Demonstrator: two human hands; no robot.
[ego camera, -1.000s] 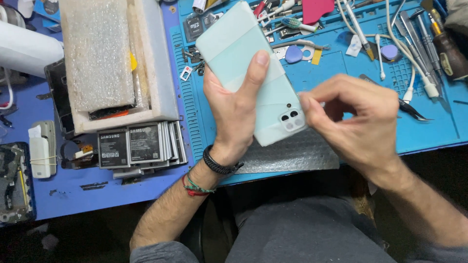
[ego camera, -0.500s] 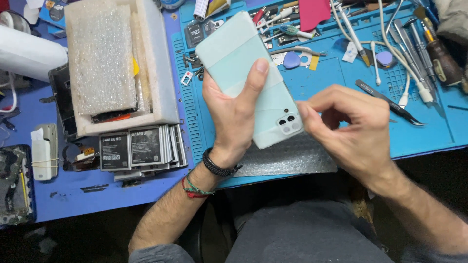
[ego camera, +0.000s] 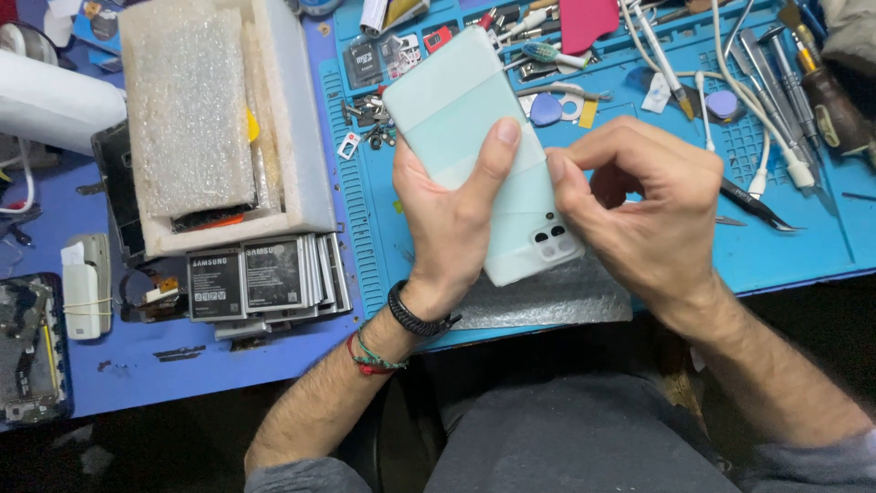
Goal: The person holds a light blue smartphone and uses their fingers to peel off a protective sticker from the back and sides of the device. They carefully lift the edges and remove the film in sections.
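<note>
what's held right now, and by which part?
Left hand holds the pale green phone back-up, gripping its lower half by the long edges. Right hand fingers touch its right edge near the cameras.

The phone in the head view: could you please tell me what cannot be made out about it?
- Phone screen side: faces away, hidden.
- Its lower left edge: covered by the left hand.
- Its right edge by the camera cluster: hidden by the right hand, whose fingertips curl out of sight.

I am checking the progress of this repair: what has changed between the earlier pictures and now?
Little changed. The right hand moved slightly left, its fingertips still pinched at the edge of the phone near the cameras. The left hand still holds the phone, back up. The batteries and tools stayed put.
</note>
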